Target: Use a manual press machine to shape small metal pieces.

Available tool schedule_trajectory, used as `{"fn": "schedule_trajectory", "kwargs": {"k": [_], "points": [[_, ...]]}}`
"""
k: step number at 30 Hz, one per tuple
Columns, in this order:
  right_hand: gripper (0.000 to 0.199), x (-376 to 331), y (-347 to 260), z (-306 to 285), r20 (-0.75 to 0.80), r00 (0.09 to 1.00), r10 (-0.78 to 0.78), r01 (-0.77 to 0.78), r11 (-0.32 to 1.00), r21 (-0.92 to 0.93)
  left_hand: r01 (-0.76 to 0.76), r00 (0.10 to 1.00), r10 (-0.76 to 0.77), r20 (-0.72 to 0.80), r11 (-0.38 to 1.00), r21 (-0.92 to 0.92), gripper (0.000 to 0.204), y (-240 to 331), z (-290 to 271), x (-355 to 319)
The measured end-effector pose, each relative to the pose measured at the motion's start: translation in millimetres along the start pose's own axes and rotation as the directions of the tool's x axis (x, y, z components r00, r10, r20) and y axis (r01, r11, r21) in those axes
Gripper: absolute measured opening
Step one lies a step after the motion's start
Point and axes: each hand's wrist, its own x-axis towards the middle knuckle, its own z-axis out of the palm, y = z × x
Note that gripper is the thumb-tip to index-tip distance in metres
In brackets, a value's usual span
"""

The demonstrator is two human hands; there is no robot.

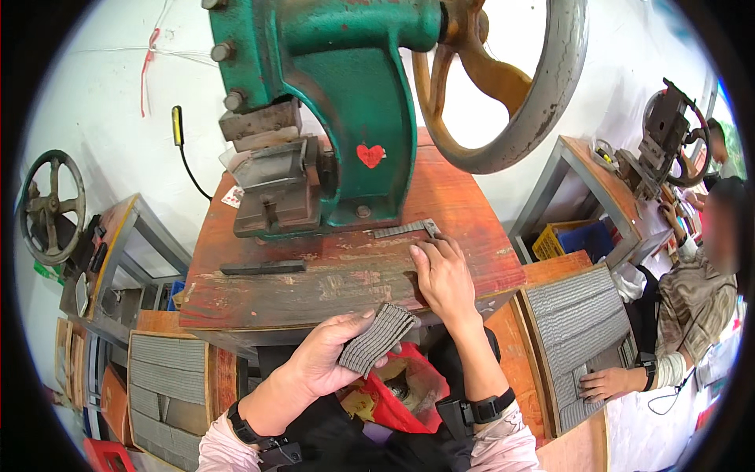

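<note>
My left hand [326, 354] is closed around a bundle of grey ridged strips [377, 340], held in front of the wooden table's near edge. On the tabletop, my right hand [445, 279] lies with its fingers partly stretched and the thumb apart. Its fingertips reach the right end of a short grey strip [399, 229], which lies just in front of the green hand press [346, 118]. Whether they grip that strip or only touch it is hard to see. A dark flat bar [263, 268] lies on the table to the left.
The press has a large handwheel [503, 149] at upper right. Trays of grey strips stand on the left [169, 362] and right [578, 338]. Below my hands is a red bag [409, 393]. At right, another person's hand [609, 384] rests on the right tray.
</note>
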Motion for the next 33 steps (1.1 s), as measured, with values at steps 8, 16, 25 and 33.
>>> {"fn": "schedule_trajectory", "kwargs": {"k": [8, 16, 25, 33], "points": [[0.029, 1.0, 6.3, 2.7, -0.040, 0.999, 0.015, -0.014, 0.999, 0.039, 0.327, 0.945, -0.301, -0.129, 0.844, 0.425, 0.032, -66.2, -72.1, 53.9], [0.028, 1.9, 5.5, -0.9, 0.016, 1.000, 0.015, -0.014, 0.999, -0.039, -0.142, 0.751, -0.568, -0.337, -0.637, 0.757, 0.043, -175.5, -165.9, 49.4], [0.027, -0.3, 9.3, -0.7, 0.056, 0.993, 0.104, -0.107, 0.993, 0.056, -0.078, 0.672, 0.675, 0.304, -0.344, 0.936, 0.023, -96.4, -134.6, -89.4], [0.029, -5.0, 24.1, -3.2, 0.065, 0.994, 0.089, -0.087, 0.996, -0.026, 0.937, 0.038, 0.991, -0.126, 0.009, 0.350, 0.037, -25.5, -276.5, -333.1]]}}
